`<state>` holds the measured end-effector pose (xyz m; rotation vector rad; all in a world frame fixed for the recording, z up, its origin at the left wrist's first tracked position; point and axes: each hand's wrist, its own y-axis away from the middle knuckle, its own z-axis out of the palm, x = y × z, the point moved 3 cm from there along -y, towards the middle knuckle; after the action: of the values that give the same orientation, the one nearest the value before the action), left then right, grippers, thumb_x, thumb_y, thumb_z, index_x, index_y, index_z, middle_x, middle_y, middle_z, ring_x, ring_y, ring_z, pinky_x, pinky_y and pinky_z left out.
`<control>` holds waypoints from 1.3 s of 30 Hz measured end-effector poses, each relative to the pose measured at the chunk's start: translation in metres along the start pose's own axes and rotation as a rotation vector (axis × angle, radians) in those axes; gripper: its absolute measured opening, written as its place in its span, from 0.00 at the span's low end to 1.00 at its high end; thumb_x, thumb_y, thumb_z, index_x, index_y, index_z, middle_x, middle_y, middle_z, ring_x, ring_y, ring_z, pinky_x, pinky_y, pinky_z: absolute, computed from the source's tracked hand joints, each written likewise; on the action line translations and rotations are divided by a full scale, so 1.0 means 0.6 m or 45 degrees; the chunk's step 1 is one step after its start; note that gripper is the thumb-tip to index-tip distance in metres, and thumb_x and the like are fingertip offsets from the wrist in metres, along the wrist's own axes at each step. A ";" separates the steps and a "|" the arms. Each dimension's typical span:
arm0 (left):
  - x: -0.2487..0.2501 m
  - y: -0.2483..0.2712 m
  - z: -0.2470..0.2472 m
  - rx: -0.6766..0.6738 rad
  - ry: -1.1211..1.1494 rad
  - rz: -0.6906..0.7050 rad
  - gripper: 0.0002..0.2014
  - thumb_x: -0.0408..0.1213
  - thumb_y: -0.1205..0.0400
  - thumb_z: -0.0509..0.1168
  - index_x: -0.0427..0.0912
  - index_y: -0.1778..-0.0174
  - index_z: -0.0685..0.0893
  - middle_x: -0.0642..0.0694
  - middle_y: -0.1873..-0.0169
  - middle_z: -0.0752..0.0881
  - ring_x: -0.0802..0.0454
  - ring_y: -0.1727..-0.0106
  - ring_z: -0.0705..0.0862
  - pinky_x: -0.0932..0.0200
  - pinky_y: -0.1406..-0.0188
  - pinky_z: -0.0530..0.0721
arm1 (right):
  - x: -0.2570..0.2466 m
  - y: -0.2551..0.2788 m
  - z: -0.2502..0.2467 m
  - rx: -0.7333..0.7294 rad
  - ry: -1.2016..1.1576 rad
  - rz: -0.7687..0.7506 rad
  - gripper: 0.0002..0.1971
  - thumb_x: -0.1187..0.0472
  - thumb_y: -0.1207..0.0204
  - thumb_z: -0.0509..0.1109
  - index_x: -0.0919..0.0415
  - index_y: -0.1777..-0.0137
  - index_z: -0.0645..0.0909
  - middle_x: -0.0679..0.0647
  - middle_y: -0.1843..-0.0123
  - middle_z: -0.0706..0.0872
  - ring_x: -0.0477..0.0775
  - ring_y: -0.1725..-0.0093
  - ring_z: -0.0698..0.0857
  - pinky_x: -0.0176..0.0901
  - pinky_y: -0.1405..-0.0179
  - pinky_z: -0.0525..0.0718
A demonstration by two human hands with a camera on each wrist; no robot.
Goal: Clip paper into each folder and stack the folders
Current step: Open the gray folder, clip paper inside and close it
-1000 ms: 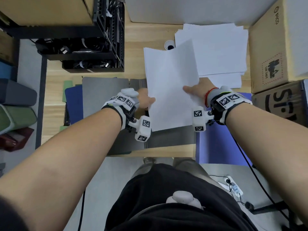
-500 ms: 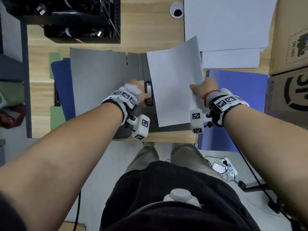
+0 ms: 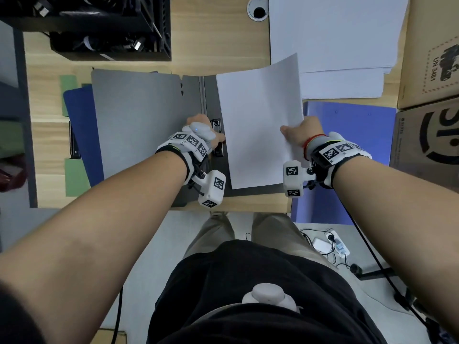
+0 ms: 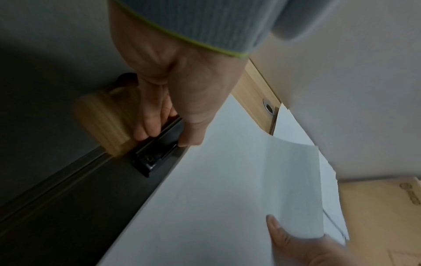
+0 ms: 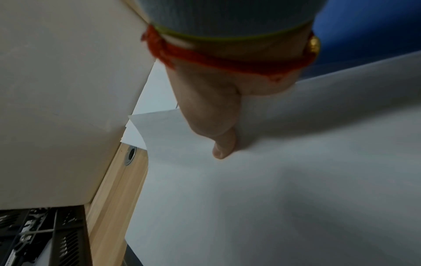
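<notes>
Over the open grey folder (image 3: pixel 139 115), right hand (image 3: pixel 299 134) pinches the paper (image 3: pixel 258 125) lengthwise along the spine; left hand (image 3: pixel 201 130) grips the clip (image 3: pixel 218 137).

Both forearms were bare. Each wrist wore a grey knit cuff edged in yellow-green under a white-and-black band with square black-and-white markers, and a white marker block jutted toward frame centre. A red cord bracelet (image 3: pixel 313 140) circled the right wrist. The shirt was black, the trousers khaki.
</notes>
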<state>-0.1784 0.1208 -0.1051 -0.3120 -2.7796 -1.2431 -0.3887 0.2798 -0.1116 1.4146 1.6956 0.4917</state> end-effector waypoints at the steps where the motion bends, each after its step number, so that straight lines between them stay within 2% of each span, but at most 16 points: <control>1: 0.000 0.000 -0.003 -0.024 0.021 -0.013 0.20 0.48 0.26 0.74 0.45 0.71 0.70 0.43 0.62 0.80 0.47 0.61 0.79 0.58 0.59 0.76 | 0.001 0.000 -0.001 -0.011 -0.013 0.000 0.23 0.50 0.28 0.75 0.65 0.39 0.83 0.60 0.45 0.89 0.63 0.47 0.88 0.56 0.43 0.88; 5: -0.011 -0.009 -0.003 -0.108 0.168 -0.035 0.17 0.49 0.33 0.74 0.39 0.58 0.85 0.42 0.61 0.89 0.42 0.59 0.89 0.49 0.54 0.90 | 0.009 -0.004 -0.001 -0.040 -0.056 -0.002 0.21 0.52 0.23 0.73 0.68 0.37 0.81 0.61 0.44 0.88 0.63 0.45 0.87 0.52 0.44 0.86; 9: -0.027 -0.008 -0.007 -0.167 0.431 -0.011 0.06 0.33 0.27 0.72 0.36 0.61 0.81 0.42 0.64 0.82 0.45 0.62 0.82 0.55 0.55 0.85 | 0.011 -0.001 0.001 -0.096 -0.111 0.000 0.25 0.48 0.24 0.75 0.68 0.36 0.79 0.61 0.44 0.87 0.63 0.45 0.87 0.54 0.43 0.85; 12: -0.033 -0.005 -0.013 -0.139 0.390 0.028 0.06 0.33 0.25 0.72 0.34 0.58 0.88 0.44 0.62 0.85 0.46 0.61 0.83 0.56 0.58 0.84 | 0.010 0.003 0.009 -0.124 -0.135 -0.021 0.22 0.48 0.25 0.75 0.65 0.41 0.80 0.58 0.48 0.88 0.62 0.47 0.87 0.53 0.42 0.86; 14: -0.038 -0.003 -0.018 -0.238 0.532 -0.029 0.05 0.29 0.24 0.69 0.29 0.62 0.85 0.40 0.64 0.83 0.44 0.60 0.83 0.48 0.54 0.88 | 0.008 0.005 0.015 -0.108 -0.087 -0.030 0.26 0.46 0.26 0.76 0.65 0.39 0.79 0.58 0.46 0.87 0.62 0.46 0.86 0.55 0.40 0.85; 15: -0.038 -0.002 -0.020 -0.341 0.761 -0.090 0.06 0.25 0.22 0.65 0.27 0.64 0.81 0.39 0.65 0.80 0.42 0.58 0.83 0.44 0.54 0.88 | 0.006 0.007 0.018 -0.099 -0.040 -0.032 0.28 0.44 0.27 0.75 0.66 0.38 0.79 0.59 0.46 0.86 0.62 0.46 0.86 0.55 0.41 0.85; 17: -0.037 -0.002 -0.020 -0.482 1.083 -0.193 0.11 0.21 0.18 0.54 0.28 0.67 0.73 0.40 0.65 0.75 0.40 0.58 0.81 0.45 0.57 0.84 | 0.003 0.007 0.022 -0.066 0.029 -0.056 0.28 0.45 0.27 0.75 0.67 0.38 0.80 0.59 0.47 0.86 0.62 0.47 0.86 0.50 0.47 0.84; 19: -0.034 0.002 -0.024 -0.500 1.157 -0.207 0.14 0.21 0.16 0.49 0.30 0.67 0.71 0.40 0.65 0.74 0.41 0.61 0.80 0.48 0.58 0.82 | 0.001 0.009 0.027 -0.042 0.050 -0.069 0.26 0.47 0.26 0.74 0.68 0.39 0.80 0.58 0.50 0.84 0.62 0.48 0.85 0.47 0.53 0.82; 23: -0.034 0.007 -0.011 -0.469 1.115 -0.187 0.08 0.19 0.18 0.58 0.28 0.61 0.79 0.40 0.64 0.80 0.43 0.62 0.85 0.51 0.59 0.88 | 0.004 0.014 0.035 -0.021 0.040 -0.086 0.22 0.49 0.26 0.74 0.67 0.43 0.81 0.57 0.55 0.83 0.60 0.53 0.84 0.46 0.56 0.81; 25: -0.034 0.001 -0.009 -0.333 1.006 -0.121 0.04 0.18 0.20 0.64 0.27 0.53 0.82 0.40 0.63 0.82 0.50 0.68 0.88 0.57 0.65 0.90 | 0.006 0.016 0.040 -0.027 0.026 -0.075 0.20 0.48 0.26 0.74 0.66 0.47 0.80 0.56 0.58 0.81 0.59 0.56 0.82 0.45 0.58 0.79; 27: -0.031 0.001 -0.008 -0.354 1.073 -0.137 0.04 0.15 0.21 0.64 0.26 0.55 0.81 0.38 0.62 0.79 0.49 0.73 0.88 0.59 0.72 0.89 | 0.009 0.019 0.043 -0.015 0.021 -0.067 0.17 0.49 0.26 0.74 0.63 0.52 0.78 0.54 0.62 0.79 0.58 0.58 0.80 0.45 0.60 0.78; 29: -0.032 -0.005 -0.007 -0.370 0.996 -0.167 0.04 0.16 0.22 0.66 0.27 0.60 0.80 0.38 0.60 0.82 0.41 0.62 0.88 0.55 0.63 0.91 | 0.010 0.023 0.046 -0.004 0.018 -0.050 0.16 0.50 0.25 0.73 0.58 0.62 0.72 0.50 0.68 0.72 0.56 0.64 0.75 0.42 0.66 0.73; 31: -0.034 -0.009 -0.008 -0.345 0.867 -0.127 0.04 0.19 0.24 0.70 0.29 0.61 0.82 0.38 0.59 0.84 0.37 0.54 0.88 0.48 0.52 0.90 | 0.011 0.027 0.045 -0.004 0.024 -0.029 0.19 0.50 0.25 0.73 0.57 0.66 0.67 0.50 0.69 0.68 0.55 0.67 0.71 0.40 0.73 0.68; 34: -0.038 -0.009 -0.005 -0.278 0.781 -0.085 0.07 0.24 0.30 0.77 0.28 0.61 0.85 0.36 0.55 0.88 0.35 0.48 0.89 0.38 0.46 0.88 | 0.013 0.028 0.044 -0.026 0.028 -0.022 0.17 0.49 0.25 0.73 0.61 0.58 0.72 0.51 0.67 0.70 0.56 0.63 0.74 0.39 0.73 0.68; 36: -0.037 -0.011 -0.003 -0.227 0.677 -0.057 0.11 0.31 0.31 0.78 0.30 0.57 0.87 0.36 0.54 0.91 0.39 0.52 0.91 0.43 0.48 0.90 | 0.013 0.027 0.043 -0.045 0.031 -0.027 0.18 0.48 0.25 0.73 0.62 0.50 0.74 0.51 0.66 0.72 0.57 0.59 0.76 0.40 0.69 0.72; 39: -0.027 -0.005 -0.008 -0.173 0.457 -0.041 0.19 0.43 0.33 0.78 0.34 0.52 0.87 0.39 0.55 0.91 0.43 0.54 0.91 0.46 0.48 0.89 | 0.014 0.026 0.044 -0.051 0.017 -0.029 0.18 0.48 0.25 0.73 0.62 0.47 0.74 0.53 0.60 0.76 0.58 0.56 0.79 0.44 0.61 0.75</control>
<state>-0.1634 0.1127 -0.1064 -0.0448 -2.4132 -1.3456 -0.3584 0.2866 -0.1177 1.3650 1.7014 0.5210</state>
